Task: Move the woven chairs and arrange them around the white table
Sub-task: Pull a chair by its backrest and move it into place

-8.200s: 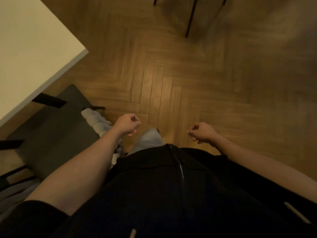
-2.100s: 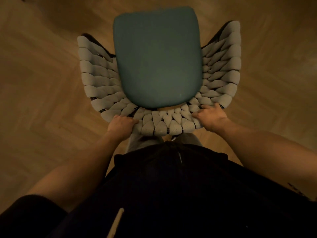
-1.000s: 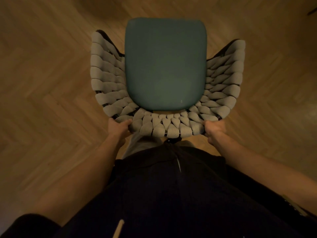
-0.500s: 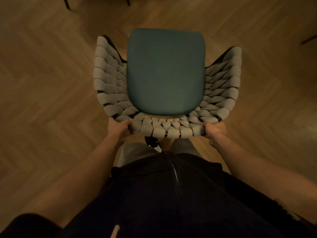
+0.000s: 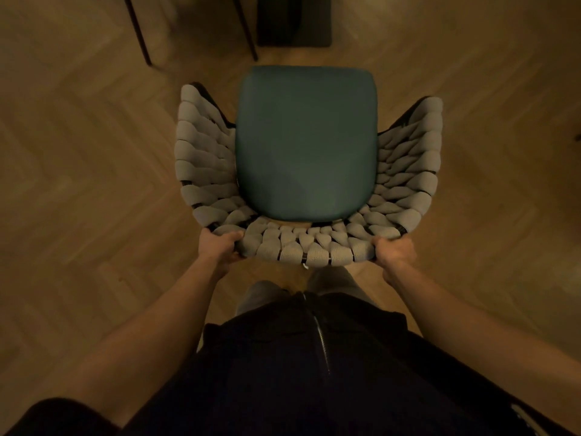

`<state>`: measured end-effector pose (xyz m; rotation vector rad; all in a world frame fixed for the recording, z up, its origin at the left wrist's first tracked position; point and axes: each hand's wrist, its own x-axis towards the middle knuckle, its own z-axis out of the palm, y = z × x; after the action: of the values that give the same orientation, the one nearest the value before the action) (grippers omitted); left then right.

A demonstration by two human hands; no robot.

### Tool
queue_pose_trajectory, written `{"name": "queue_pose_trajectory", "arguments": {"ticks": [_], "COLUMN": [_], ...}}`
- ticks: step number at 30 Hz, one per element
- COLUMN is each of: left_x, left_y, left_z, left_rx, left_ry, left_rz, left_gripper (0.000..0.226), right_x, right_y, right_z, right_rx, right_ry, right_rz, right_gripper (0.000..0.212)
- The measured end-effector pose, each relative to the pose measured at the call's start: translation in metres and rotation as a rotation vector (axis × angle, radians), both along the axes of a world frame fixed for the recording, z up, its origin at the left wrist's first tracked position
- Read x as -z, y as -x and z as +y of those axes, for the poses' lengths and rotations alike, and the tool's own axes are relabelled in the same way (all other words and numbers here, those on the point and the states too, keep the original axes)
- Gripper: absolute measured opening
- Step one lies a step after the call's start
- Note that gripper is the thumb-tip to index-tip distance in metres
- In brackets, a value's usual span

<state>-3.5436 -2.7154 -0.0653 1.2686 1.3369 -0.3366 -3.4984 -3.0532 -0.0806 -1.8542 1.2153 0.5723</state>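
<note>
A woven chair (image 5: pixel 201 171) with grey padded straps and a teal seat cushion (image 5: pixel 306 143) stands directly in front of me, seen from above. My left hand (image 5: pixel 218 248) grips the left end of its curved backrest. My right hand (image 5: pixel 394 251) grips the right end of the same backrest. The chair's legs are hidden under the seat. The white table is out of view.
Thin dark legs (image 5: pixel 138 29) of another piece of furniture stand at the top left, just beyond the chair. A dark rectangular base (image 5: pixel 294 23) sits at the top centre. Herringbone wood floor (image 5: pixel 78 171) spreads to both sides.
The chair and I have moved forward over the floor. Dark legs and a dark base have come further into view at the top. Both hands keep the same grip.
</note>
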Motion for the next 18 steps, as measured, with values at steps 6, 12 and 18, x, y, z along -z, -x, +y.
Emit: {"name": "queue_pose_trajectory", "arguments": {"ticks": [6, 12, 18], "left_x": [0.001, 0.01, 0.016], "left_y": [-0.08, -0.148, -0.205], "left_z": [0.016, 0.038, 0.069], "left_rx": [-0.022, -0.051, -0.004], "left_ry": [-0.013, -0.014, -0.027], "left_rz": [0.029, 0.055, 0.063], "left_gripper": [0.062, 0.063, 0.068], "right_x": [-0.007, -0.011, -0.015], "right_y": [-0.095, -0.164, -0.225], "right_z": [0.018, 0.037, 0.065], "right_rx": [-0.032, 0.001, 0.024], "right_ry": [-0.057, -0.082, -0.103], "right_rz": [-0.03, -0.037, -0.012], "right_gripper": [0.06, 0.061, 0.07]}}
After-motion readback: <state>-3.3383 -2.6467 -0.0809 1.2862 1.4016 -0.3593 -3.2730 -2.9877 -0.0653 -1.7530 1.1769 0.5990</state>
